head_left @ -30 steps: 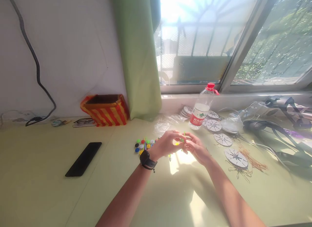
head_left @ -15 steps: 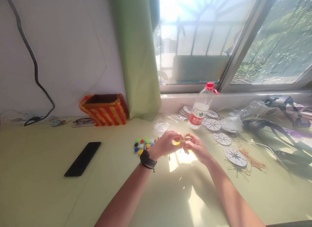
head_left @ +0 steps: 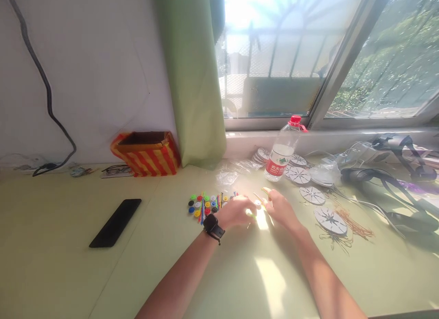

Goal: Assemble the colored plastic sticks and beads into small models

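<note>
My left hand (head_left: pixel 237 211), with a black watch (head_left: pixel 213 225) on its wrist, is low over the table. Its fingers are pinched on a small green piece (head_left: pixel 252 214), mostly hidden and washed out by sunlight. To its right, my right hand (head_left: pixel 280 210) has thumb and forefinger apart, with no held thing that I can make out. A small white round piece (head_left: pixel 257 203) lies between the hands. Left of my left hand, small coloured round pieces (head_left: pixel 197 214) lie in rows, with thin coloured sticks (head_left: pixel 202 204) among them.
A water bottle (head_left: pixel 279 161) with a red cap stands beyond my hands. White slotted discs (head_left: pixel 331 220), orange threads (head_left: pixel 355 223) and a headset with cables (head_left: pixel 387 186) lie to the right. A black phone (head_left: pixel 115 223) and a striped box (head_left: pixel 147 154) are at the left.
My hands were together, fingering a small green piece. They have parted and dropped nearer the table, the left keeping the green piece. More round pieces and sticks show.
</note>
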The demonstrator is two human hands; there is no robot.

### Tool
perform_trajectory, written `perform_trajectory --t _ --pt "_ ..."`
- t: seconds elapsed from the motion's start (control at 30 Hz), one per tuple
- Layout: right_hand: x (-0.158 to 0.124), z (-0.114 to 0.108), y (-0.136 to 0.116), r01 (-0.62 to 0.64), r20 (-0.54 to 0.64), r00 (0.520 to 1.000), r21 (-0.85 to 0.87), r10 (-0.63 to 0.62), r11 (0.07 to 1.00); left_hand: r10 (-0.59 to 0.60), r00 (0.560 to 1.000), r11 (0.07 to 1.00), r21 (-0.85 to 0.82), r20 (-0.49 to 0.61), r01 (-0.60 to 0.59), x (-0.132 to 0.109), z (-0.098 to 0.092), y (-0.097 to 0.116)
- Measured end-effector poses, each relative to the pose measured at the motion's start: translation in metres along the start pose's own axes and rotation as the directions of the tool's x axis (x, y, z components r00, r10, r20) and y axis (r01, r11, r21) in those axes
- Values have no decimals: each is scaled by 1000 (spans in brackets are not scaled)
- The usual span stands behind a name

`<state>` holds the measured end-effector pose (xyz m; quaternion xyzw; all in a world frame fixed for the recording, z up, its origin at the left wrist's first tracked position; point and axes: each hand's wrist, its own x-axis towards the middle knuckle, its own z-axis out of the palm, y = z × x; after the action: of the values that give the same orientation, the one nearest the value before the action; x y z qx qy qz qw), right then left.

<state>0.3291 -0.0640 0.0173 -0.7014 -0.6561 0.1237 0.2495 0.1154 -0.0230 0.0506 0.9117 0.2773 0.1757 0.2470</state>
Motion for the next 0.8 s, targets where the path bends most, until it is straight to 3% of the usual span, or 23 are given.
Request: perform_trajectory --t 0.23,0.57,0.7,0.8 --pt "-4 -2 -3 57 15 998 47 -58 997 35 991 997 69 -128 -26 0 -8 -12" --pt "-4 6 -21 200 57 974 252 -221 947 67 972 987 156 -227 -31 2 3 -22" --pt "0 1 -11 196 -31 980 277 -195 941 56 967 984 179 -249 -11 1 2 -21" --pt "4 -12 11 94 -152 986 116 -76 989 40 972 984 177 -233 2 0 -1 -19"
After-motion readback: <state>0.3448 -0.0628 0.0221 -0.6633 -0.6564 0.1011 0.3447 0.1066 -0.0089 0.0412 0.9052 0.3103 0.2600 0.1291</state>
